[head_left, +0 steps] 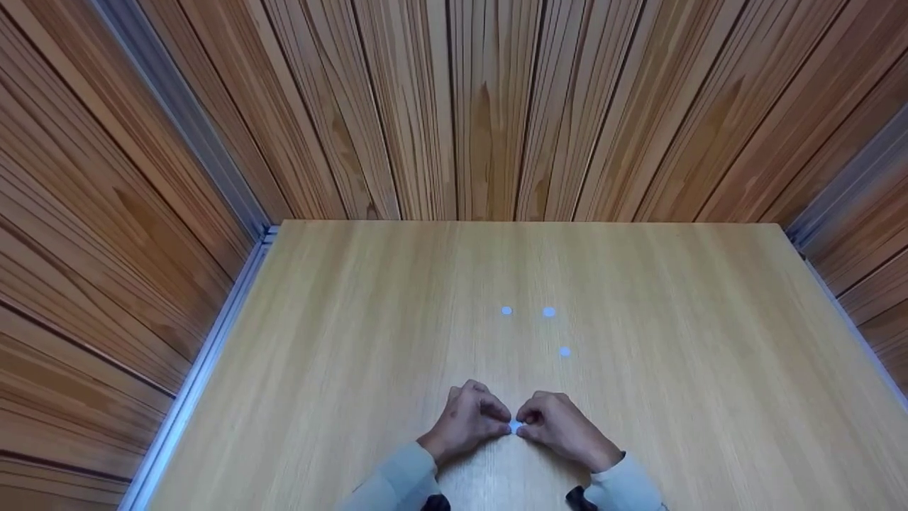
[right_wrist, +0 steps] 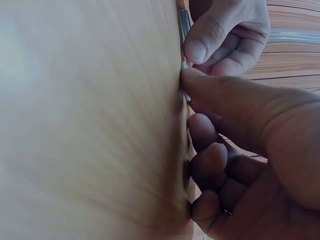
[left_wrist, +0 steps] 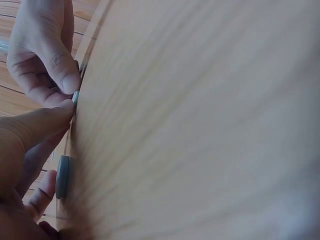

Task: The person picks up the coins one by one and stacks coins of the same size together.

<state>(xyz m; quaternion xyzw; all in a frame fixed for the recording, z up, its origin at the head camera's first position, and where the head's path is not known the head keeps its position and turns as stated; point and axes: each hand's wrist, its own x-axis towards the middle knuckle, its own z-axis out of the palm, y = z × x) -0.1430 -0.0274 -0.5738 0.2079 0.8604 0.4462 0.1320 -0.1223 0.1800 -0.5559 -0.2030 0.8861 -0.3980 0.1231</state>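
Observation:
Both hands meet low in the head view, near the front of the table. My left hand [head_left: 472,414] and right hand [head_left: 560,429] pinch a small pale blue-white disc [head_left: 516,427] between thumbs and fingertips, one hand at either side. In the left wrist view the disc [left_wrist: 75,96] shows edge-on close over the tabletop. Fingertips hide most of it; in the right wrist view a pale edge [right_wrist: 187,95] peeks out by my right thumb. The other fingers of my right hand [right_wrist: 240,165] curl down with their tips at the table.
Farther back on the wooden table [head_left: 319,341] lie three more pale discs: a left one [head_left: 506,311], a larger one [head_left: 549,311] and a nearer one [head_left: 565,351]. Wood-panelled walls [head_left: 489,113] with metal rails [head_left: 198,383] bound the table.

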